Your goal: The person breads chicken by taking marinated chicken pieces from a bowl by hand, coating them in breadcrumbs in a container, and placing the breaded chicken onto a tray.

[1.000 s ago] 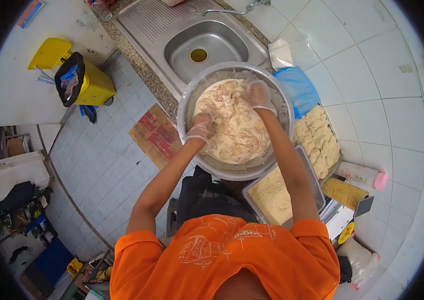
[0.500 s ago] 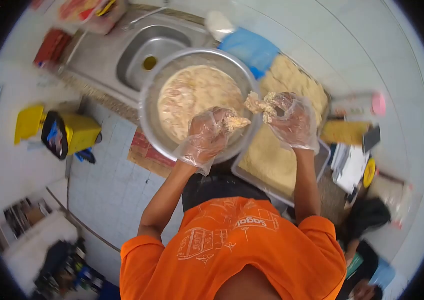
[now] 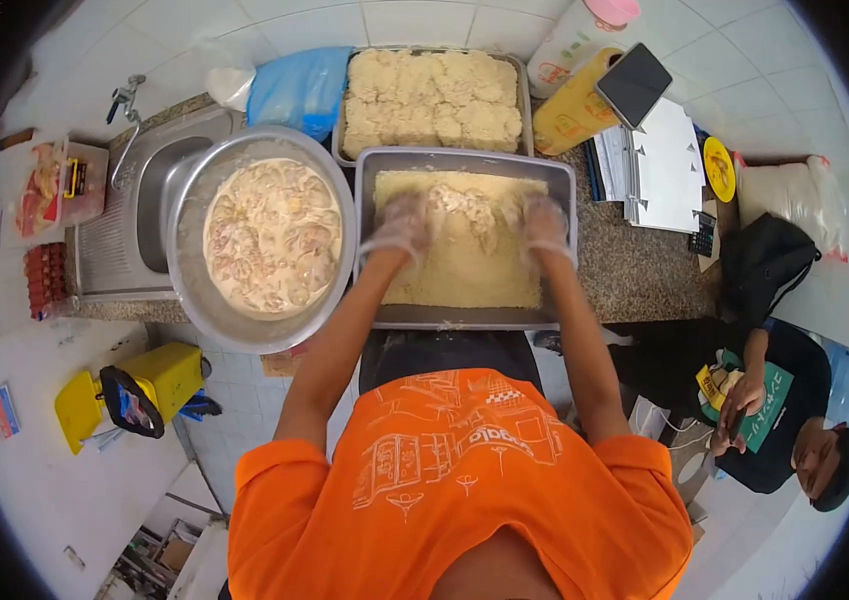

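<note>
Both my hands, in clear plastic gloves, are over a grey tray [image 3: 464, 322] of pale crumbs [image 3: 464, 285]. My left hand [image 3: 402, 225] is at the tray's left side and my right hand [image 3: 546, 225] at its right. Motion smears the fingers of both, so their grip does not show. Between them, pieces of batter-coated meat [image 3: 464, 205] lie on the crumbs towards the far side. To the left stands a large metal bowl [image 3: 184, 240] with raw meat in creamy batter [image 3: 269, 240].
Behind the grey tray is another tray of crumb-coated pieces [image 3: 434, 100]. A sink [image 3: 152, 225] and a blue bag [image 3: 299, 90] are at the left. Papers [image 3: 664, 170], a phone [image 3: 634, 85] and a calculator [image 3: 702, 235] are at the right. A seated person [image 3: 744, 400] is beyond.
My view has turned towards the tray. Both hands have moved from over the bowl's right edge into the crumb tray. The coated meat held up between them before now lies on the crumbs.
</note>
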{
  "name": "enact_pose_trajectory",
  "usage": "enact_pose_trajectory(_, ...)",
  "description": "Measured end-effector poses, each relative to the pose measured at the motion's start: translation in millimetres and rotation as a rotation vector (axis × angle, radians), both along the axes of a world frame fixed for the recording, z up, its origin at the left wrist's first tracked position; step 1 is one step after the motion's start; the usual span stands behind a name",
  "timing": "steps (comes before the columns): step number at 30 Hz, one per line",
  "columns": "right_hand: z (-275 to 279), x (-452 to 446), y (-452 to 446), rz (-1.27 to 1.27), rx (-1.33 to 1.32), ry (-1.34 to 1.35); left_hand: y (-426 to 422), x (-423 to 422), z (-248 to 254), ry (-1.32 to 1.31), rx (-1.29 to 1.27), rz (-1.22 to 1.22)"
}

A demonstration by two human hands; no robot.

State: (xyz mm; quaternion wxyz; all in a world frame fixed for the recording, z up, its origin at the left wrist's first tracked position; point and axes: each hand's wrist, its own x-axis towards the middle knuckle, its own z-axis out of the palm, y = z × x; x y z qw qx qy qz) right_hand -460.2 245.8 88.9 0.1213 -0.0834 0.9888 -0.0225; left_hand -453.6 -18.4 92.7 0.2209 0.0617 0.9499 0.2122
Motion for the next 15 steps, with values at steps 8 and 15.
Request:
enact_pose_trajectory(8, 16.4, 83.7, -34.1, -0.835, -0.718, -0.753, 42.8, 91.3, 23.2, -0.597, 0.130, -0.121)
enact_pose_trajectory(15, 40.8, 9.2, -59.1, -0.270, -0.337, -0.369, 41.1, 10.1, -16.9, 0.246, 0.048, -0.073)
